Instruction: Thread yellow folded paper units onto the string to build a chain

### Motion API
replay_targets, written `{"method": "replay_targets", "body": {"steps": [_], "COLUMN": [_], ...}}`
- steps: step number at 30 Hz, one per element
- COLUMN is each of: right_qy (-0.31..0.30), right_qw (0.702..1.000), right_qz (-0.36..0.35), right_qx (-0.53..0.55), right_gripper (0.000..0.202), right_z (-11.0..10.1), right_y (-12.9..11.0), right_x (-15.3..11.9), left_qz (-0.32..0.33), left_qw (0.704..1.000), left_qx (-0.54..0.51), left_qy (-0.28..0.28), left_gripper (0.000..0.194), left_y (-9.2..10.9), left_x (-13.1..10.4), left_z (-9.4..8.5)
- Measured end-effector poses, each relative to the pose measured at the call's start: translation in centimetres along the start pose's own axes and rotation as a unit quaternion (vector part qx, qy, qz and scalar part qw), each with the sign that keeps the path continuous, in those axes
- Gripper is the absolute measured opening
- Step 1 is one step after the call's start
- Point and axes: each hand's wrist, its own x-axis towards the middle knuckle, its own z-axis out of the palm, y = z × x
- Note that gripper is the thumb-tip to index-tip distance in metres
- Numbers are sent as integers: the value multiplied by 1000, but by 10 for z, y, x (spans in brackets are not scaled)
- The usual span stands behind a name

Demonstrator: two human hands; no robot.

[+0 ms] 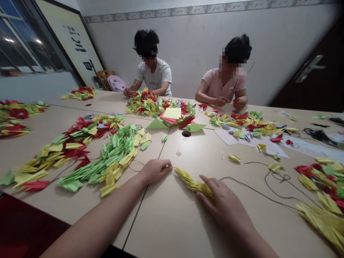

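Observation:
My left hand [156,171] is closed in a pinch at the middle of the table, its fingertips on the end of a dark string beside a row of yellow folded papers [189,180]. My right hand [217,195] is wrapped over the near end of that yellow row, thumb on one side and fingers on the other. From beyond my right hand a dark string [249,185] runs right, toward a larger yellow bunch [324,220] at the table's right edge.
Green folded papers [100,163] and a red-and-yellow string of them [63,150] lie left. Square paper sheets [172,113] are stacked ahead. Two people [158,73] [215,84] sit across the table [161,222], hands near mixed piles. A yellow piece [234,158] lies right of centre.

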Motion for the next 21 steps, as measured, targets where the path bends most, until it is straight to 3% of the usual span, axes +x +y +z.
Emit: {"method": "replay_targets", "body": {"steps": [3,6,10,21], "right_qy": [2,-56,-116,-96], "right_qw": [999,993,987,992], "right_qz": [32,87,102,71], "right_qx": [41,58,49,45], "right_gripper": [50,41,19,16], "right_z": [-11,-21,-25,-15], "right_y": [13,21,15,14], "right_x": [-6,-12,-13,-10], "left_qz": [-7,-13,-24,-33], "left_qw": [1000,1000,1000,999], "left_qx": [-6,-12,-14,-4], "left_qy": [-1,1,2,6], "left_gripper": [19,21,23,23], "left_y": [0,1,2,0], "left_x": [0,0,0,1], "left_z": [-1,-2,-3,-2]}}
